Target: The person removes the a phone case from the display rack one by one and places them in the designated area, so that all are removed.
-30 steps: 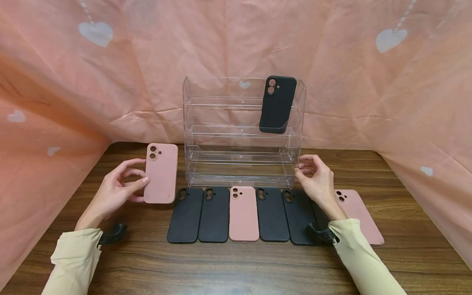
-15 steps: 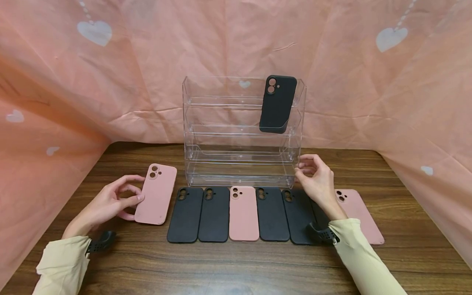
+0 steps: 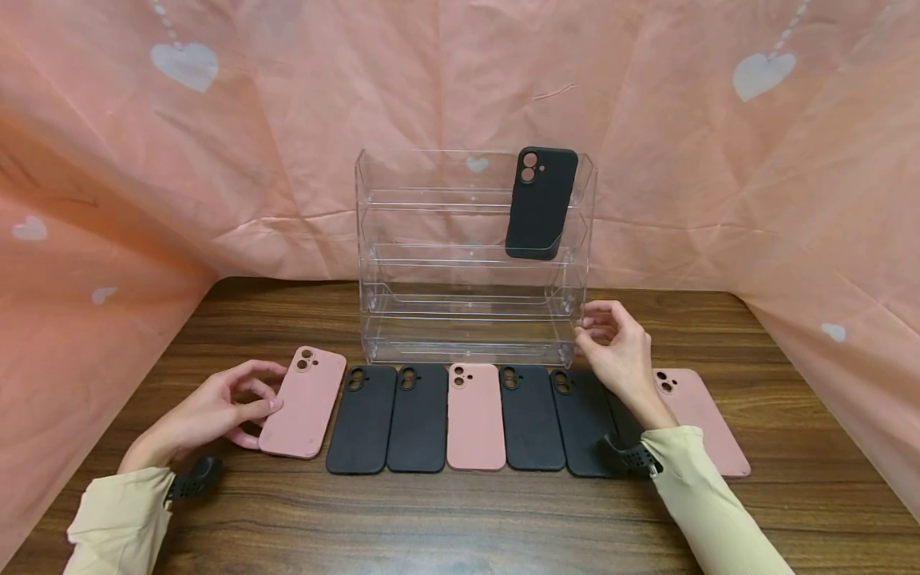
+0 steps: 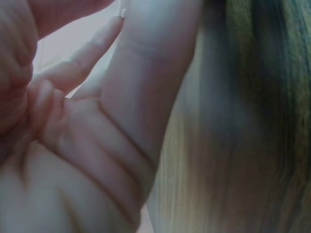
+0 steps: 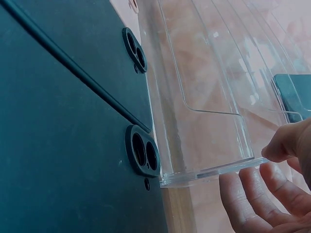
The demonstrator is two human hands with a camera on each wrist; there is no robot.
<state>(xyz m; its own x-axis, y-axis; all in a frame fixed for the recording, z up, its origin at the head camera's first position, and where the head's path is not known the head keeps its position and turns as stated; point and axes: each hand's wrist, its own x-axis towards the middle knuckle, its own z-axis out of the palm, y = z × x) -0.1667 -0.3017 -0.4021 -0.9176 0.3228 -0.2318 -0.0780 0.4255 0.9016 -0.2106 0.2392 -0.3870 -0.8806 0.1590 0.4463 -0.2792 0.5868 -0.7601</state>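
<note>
My left hand [image 3: 212,411] holds a pink phone case [image 3: 305,409] by its left edge, thumb on its back and fingers at the side. The case lies slightly slanted, low over the table just left of the row of cases. In the left wrist view mostly the palm shows, blurred. At the other side, my right hand [image 3: 620,351] pinches the right side panel of a clear tiered acrylic stand [image 3: 467,353]; thumb and fingers straddle that panel in the right wrist view. A black phone case [image 3: 543,212] leans in an upper tier at the right.
In front of the stand runs a row of phone cases: black ones [image 3: 362,427], a pink one [image 3: 475,423] mid-row and another pink one [image 3: 700,419] at the right end. My right wrist partly covers the row. A pink curtain [image 3: 287,144] surrounds the wooden table [image 3: 446,527].
My left hand has brought the pink phone case down and toward me, its top tilting to the right, to beside the row's left end. The right hand stays at the stand.
</note>
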